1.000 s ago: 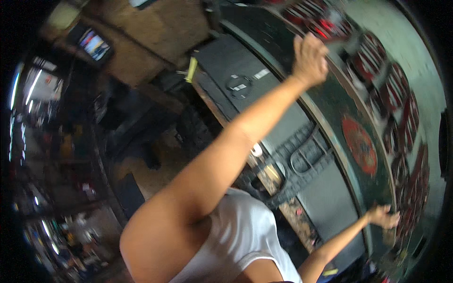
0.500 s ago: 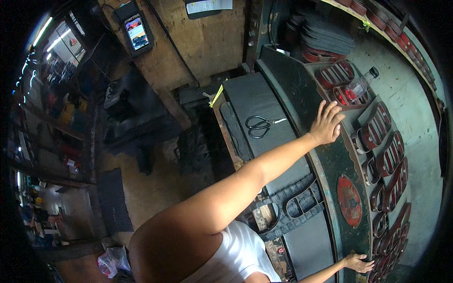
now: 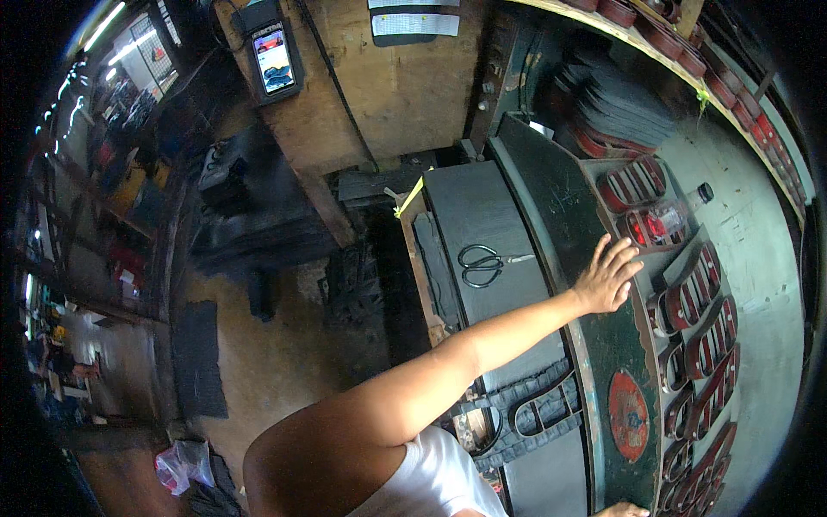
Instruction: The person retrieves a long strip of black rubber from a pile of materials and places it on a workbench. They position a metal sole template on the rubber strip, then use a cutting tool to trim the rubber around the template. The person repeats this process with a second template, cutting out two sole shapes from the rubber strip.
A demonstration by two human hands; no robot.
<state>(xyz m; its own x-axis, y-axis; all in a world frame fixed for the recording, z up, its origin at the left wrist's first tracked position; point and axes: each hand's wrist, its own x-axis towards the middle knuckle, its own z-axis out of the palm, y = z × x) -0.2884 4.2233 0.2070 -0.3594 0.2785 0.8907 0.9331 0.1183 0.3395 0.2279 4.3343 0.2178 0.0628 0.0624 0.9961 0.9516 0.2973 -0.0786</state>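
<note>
My left hand lies with spread fingers on the dark green metal beam of a machine, holding nothing. At the lower edge only the top of my right hand shows, lying flat on the same beam; most of it is cut off. Black-handled scissors rest on a dark sheet left of the beam. Nearer, a sole-shaped cutting die lies on a ragged black cut sheet, partly behind my left arm. A red oval plate is fixed to the beam.
Several reddish cutting dies line the pale surface right of the beam. A clear bottle lies across a die near my left hand. Dark sole-shaped pieces are stacked behind. A lit phone hangs on the wooden panel.
The view has shifted, so the scene sits lower in the picture and my right hand is mostly out of it. My left hand stays on the beam, its fingers still spread.
</note>
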